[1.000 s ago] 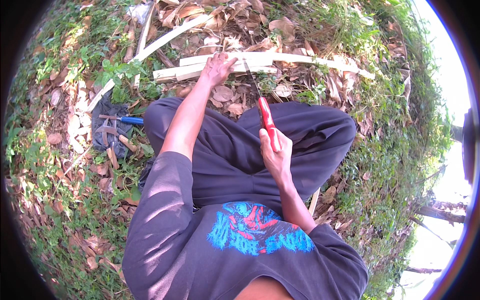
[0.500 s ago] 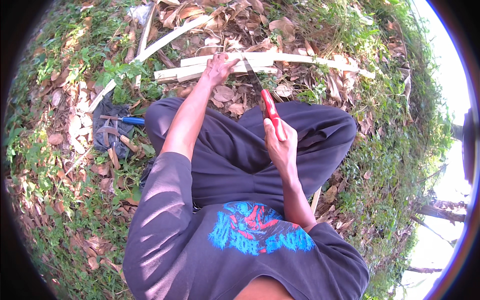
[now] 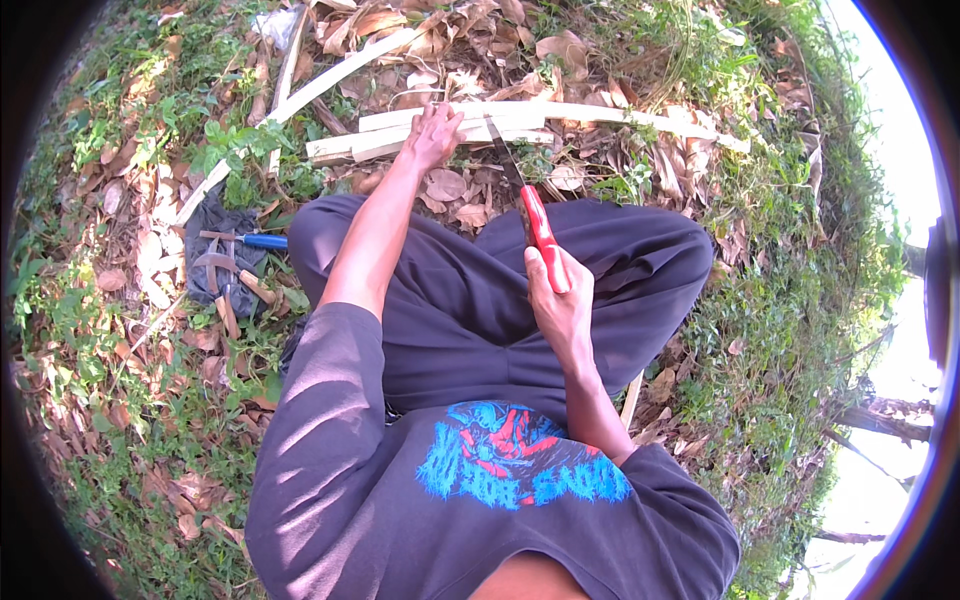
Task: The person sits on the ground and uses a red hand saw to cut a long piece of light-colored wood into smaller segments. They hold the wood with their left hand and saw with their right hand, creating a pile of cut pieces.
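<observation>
Beyond the crossed legs, one red-handled saw (image 3: 529, 200) lies against at least three pale wood strips (image 3: 380, 143); the right hand (image 3: 563, 300) curls its fingers around the handle. The left hand (image 3: 434, 137), fingers slightly spread, partly hides the strips. Leftward, three tools (image 3: 265, 241) lie on one dark sheet (image 3: 204, 215).

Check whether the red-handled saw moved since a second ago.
Yes, slightly: the red-handled saw has slid forward, bringing its handle closer to the wooden strips.

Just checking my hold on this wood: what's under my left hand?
Pale wooden strips run beneath your left hand, showing on both sides of it. The stretches directly under the hand are covered, so any marks there can't be seen.
</observation>
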A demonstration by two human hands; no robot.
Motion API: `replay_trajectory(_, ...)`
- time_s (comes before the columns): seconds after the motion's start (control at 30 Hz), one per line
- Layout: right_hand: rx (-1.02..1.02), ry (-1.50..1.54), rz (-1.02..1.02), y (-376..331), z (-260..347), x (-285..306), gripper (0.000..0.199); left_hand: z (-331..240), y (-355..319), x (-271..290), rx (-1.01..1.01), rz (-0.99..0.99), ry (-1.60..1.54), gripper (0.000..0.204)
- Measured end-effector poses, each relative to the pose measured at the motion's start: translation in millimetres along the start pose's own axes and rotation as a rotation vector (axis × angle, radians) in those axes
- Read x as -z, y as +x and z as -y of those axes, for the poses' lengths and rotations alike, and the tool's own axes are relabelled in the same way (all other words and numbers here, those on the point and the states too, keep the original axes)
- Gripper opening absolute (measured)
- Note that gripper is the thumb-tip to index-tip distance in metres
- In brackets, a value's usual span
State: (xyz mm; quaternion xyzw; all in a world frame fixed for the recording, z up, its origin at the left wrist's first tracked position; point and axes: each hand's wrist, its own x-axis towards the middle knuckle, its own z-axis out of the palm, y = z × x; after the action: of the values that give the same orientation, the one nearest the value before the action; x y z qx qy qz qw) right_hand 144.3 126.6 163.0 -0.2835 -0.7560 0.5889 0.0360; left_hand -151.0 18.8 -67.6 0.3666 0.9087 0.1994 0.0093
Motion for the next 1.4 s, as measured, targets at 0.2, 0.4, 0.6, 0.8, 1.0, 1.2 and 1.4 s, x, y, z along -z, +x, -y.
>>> replay_trajectory(0.2,0.094,-0.072,-0.024,4,2,-6,0.029,-1,-4,-3,0.008,-0.025,-0.023,0.039)
replay_trajectory(0.4,0.063,-0.077,-0.015,-2,2,1,0.028,-3,-4,2,0.014,-0.003,-0.049,0.038)
replay_trajectory(0.6,0.095,-0.074,-0.015,12,7,1,0.028,-4,-2,4,-0.001,-0.017,-0.048,0.038)
replay_trajectory(0.8,0.105,-0.053,-0.036,13,-4,-1,0.027,-6,-3,4,-0.002,-0.017,-0.052,0.039)
replay_trajectory(1.0,0.119,-0.112,-0.015,3,10,2,0.026,-2,-3,1,-0.007,-0.036,-0.016,0.040)
replay_trajectory(1.2,0.130,-0.117,-0.021,-1,6,12,0.027,1,-2,-1,-0.023,-0.024,-0.018,0.040)
replay_trajectory(1.4,0.075,-0.069,0.012,-12,6,18,0.026,-2,-1,5,-0.006,0.022,0.000,0.043)
